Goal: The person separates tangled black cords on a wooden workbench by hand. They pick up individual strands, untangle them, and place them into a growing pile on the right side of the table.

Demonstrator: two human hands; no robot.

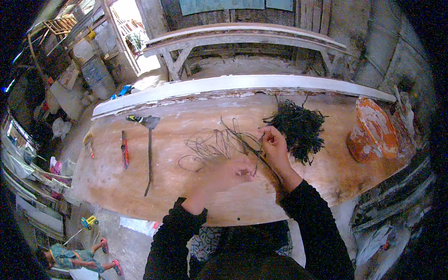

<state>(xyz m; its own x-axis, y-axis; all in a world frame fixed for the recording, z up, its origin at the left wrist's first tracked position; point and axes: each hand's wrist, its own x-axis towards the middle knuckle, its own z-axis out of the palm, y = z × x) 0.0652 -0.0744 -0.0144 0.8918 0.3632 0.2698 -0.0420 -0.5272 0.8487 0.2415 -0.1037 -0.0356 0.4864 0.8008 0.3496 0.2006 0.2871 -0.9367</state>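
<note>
Blur smears the left hand (231, 170), which hides part of the looped wire (205, 145) on the tabletop (112, 186); I cannot tell whether its grip holds anything. The right hand (275, 142) has a narrow grip, pinching the looped wire beside the black bundle (303, 128). Blue sheets (221, 5) are cut off above; marks on the blue drum (98, 77) are too blurred to read.

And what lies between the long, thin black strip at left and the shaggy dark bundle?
The head view shows thin dark strands, many looped, between the strip and the bundle, plus the left hand and right hand.
</note>
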